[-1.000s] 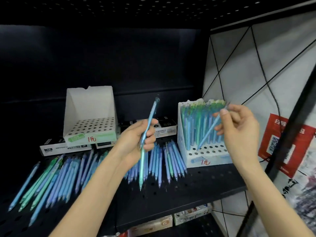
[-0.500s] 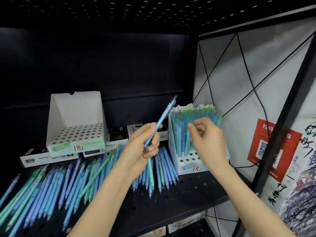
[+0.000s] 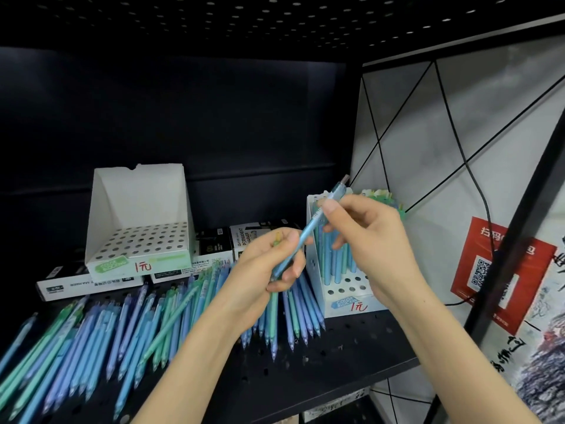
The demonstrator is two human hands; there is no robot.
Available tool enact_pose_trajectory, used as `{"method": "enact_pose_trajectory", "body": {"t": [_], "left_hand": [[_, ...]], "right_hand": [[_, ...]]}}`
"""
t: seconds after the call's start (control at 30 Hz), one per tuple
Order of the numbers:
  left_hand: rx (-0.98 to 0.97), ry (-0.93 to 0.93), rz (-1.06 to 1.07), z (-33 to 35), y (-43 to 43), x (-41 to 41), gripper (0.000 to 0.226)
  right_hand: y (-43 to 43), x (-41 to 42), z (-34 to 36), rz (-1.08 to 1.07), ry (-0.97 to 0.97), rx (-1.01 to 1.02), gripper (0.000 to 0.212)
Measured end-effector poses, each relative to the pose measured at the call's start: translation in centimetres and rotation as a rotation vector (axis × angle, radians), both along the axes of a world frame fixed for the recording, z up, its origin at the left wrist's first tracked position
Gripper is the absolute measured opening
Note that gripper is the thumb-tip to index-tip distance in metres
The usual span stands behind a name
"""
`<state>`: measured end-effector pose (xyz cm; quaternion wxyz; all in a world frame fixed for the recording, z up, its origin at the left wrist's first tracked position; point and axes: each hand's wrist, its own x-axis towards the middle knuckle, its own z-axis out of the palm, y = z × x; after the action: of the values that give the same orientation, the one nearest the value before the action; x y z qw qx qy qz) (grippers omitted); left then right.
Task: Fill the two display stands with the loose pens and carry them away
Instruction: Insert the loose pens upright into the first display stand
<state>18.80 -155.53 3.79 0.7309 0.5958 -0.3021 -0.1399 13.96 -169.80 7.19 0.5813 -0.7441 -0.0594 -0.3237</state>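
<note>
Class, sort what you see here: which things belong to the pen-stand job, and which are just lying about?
Job: blue pen, held by both left hand and right hand; loose pens; empty stand; part-filled stand.
Lying about: marker boxes; red QR poster; black cable.

Black perforated shelf [image 3: 351, 356] under loose pens [image 3: 128, 332], flat boxes [image 3: 91, 284], part-filled stand [image 3: 345, 296]

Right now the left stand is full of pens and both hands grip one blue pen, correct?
No. The head view shows the left stand empty, every hole bare; the right stand holds pens. The left hand and right hand do both grip one blue pen.
</note>
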Motion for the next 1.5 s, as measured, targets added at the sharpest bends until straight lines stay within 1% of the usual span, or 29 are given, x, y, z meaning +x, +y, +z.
{"method": "enact_pose_trajectory", "body": {"t": [0.07,0.1,0.17,0.2,0.23,0.3,0.4,0.47,0.53,0.6,0.7,0.8,0.9,0.97,1.03,1.07,1.1,1.17,1.23,1.3,1.43,1.5], "left_hand": [[0.002,-0.004,0.014,-0.1,0.0,0.0,0.032],[-0.026,0.013,0.038,-0.1,0.0,0.1,0.030],[-0.126,0.080,0.109,-0.2,0.1,0.4,0.026],[-0.184,0.120,0.139,-0.3,0.2,0.6,0.026],[-0.237,0.156,0.158,-0.3,0.2,0.7,0.027],[-0.304,0.204,0.178,-0.4,0.2,0.9,0.029],[-0.343,0.249,0.198,-0.5,0.0,0.9,0.029],[-0.357,0.266,0.206,-0.5,-0.1,1.0,0.027],[-0.354,0.272,0.207,-0.5,-0.1,0.9,0.025],[-0.307,0.254,0.220,-0.4,-0.1,0.7,0.025],[-0.226,0.217,0.268,-0.4,0.0,0.7,0.027],[-0.258,0.263,0.252,-0.6,0.0,0.8,0.035],[-0.306,0.289,0.207,-0.6,0.0,0.7,0.035],[-0.290,0.258,0.173,-0.5,0.0,0.6,0.031],[-0.236,0.183,0.145,-0.5,-0.1,0.3,0.029],[-0.196,0.128,0.143,-0.6,-0.2,0.2,0.027],[-0.146,0.056,0.151,-0.7,-0.4,0.0,0.027],[-0.043,-0.111,0.187,-0.9,-0.7,-0.4,0.026],[0.021,-0.259,0.226,-1.0,-1.1,-0.6,0.027],[0.052,-0.352,0.272,-1.2,-1.5,-0.8,0.029],[0.060,-0.432,0.298,-1.4,-1.7,-0.9,0.038],[0.134,-0.450,0.317,-1.7,-1.7,-0.7,0.043]], "right_hand": [[-0.6,-0.4,0.6,0.035,-0.035,0.108,0.015],[-1.3,-0.6,0.7,0.022,-0.076,0.173,0.015],[-3.2,-1.0,0.8,-0.076,-0.164,0.264,0.016],[-4.1,-1.0,0.7,-0.151,-0.188,0.253,0.016],[-4.9,-0.9,0.4,-0.228,-0.187,0.208,0.017],[-5.8,-0.3,-0.6,-0.354,-0.123,0.056,0.017],[-5.9,0.6,-2.3,-0.463,-0.006,-0.181,0.016],[-5.4,0.9,-2.9,-0.480,0.006,-0.253,0.011],[-5.0,1.1,-3.4,-0.487,0.007,-0.311,0.013],[-4.7,1.3,-3.7,-0.508,0.022,-0.395,0.017],[-4.6,1.7,-4.2,-0.496,0.101,-0.498,0.015],[-4.3,2.1,-4.8,-0.469,0.178,-0.569,0.017],[-4.2,2.2,-4.8,-0.493,0.217,-0.575,0.020],[-4.0,1.8,-4.5,-0.579,0.197,-0.596,0.023],[-3.3,0.9,-4.2,-0.640,0.079,-0.543,0.030],[-2.8,0.3,-3.9,-0.607,0.029,-0.477,0.028],[-2.2,-0.2,-3.5,-0.527,0.007,-0.399,0.023],[-1.2,-0.8,-3.0,-0.335,0.039,-0.279,0.018],[-0.6,-1.0,-2.9,-0.219,0.070,-0.246,0.018],[-0.1,-1.0,-3.0,-0.162,0.078,-0.216,0.020],[-0.2,-1.3,-3.2,-0.119,0.069,-0.164,0.015],[-1.3,-1.4,-2.9,-0.165,0.041,-0.036,0.015]]}}
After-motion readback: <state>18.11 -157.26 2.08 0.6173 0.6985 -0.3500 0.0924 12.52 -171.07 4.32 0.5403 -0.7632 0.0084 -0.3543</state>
